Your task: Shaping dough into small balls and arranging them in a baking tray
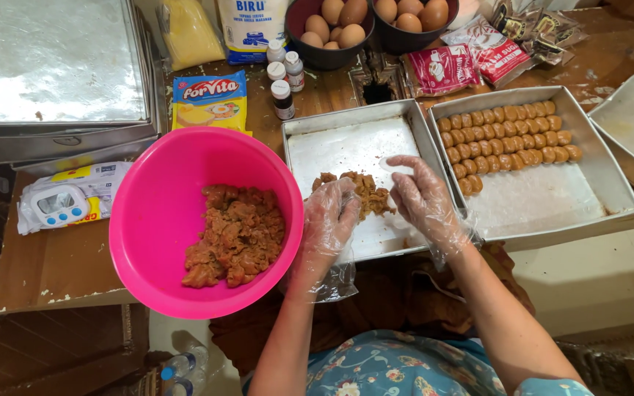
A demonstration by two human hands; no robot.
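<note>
cluttered wooden table, low room

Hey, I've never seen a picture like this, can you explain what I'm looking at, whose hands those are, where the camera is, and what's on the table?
There is no machine here. A camera worn on a person's head looks down at their two hands, both in clear plastic gloves. The left hand and right hand work a lump of brown dough over a square metal tray. Neither has a closed grip on it. To the left stands a pink bowl with more brown dough. To the right, a second tray holds rows of small shaped pieces. Behind are bowls of eggs, small bottles, packets and a white timer.
</note>
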